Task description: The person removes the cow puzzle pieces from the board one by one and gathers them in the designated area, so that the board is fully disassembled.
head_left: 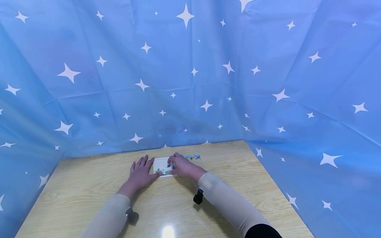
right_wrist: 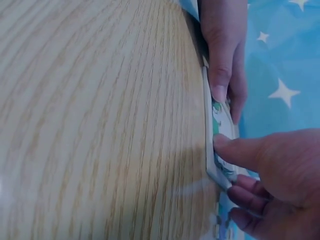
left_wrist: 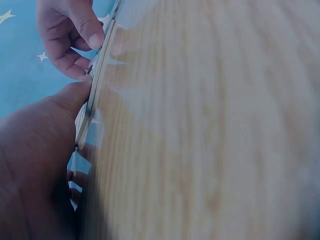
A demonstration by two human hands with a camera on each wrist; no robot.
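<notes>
A small white-bordered jigsaw puzzle board (head_left: 161,163) lies flat on the table, with green and white picture pieces along its near side. My left hand (head_left: 141,174) rests at the board's left side, fingers spread and straight, its thumb (right_wrist: 219,93) on the near left part. Over the right part, my right hand (head_left: 184,166) pinches a puzzle piece (head_left: 170,166) between thumb and curled fingers, low against the board. The right thumb (right_wrist: 223,142) touches the pictured surface. The right hand hides the board's right side, and most of the held piece is covered.
Several loose colourful puzzle pieces (head_left: 193,157) lie just beyond the right hand on the wooden table (head_left: 232,178). A blue curtain with white stars (head_left: 190,82) hangs behind the table's far edge and along its sides.
</notes>
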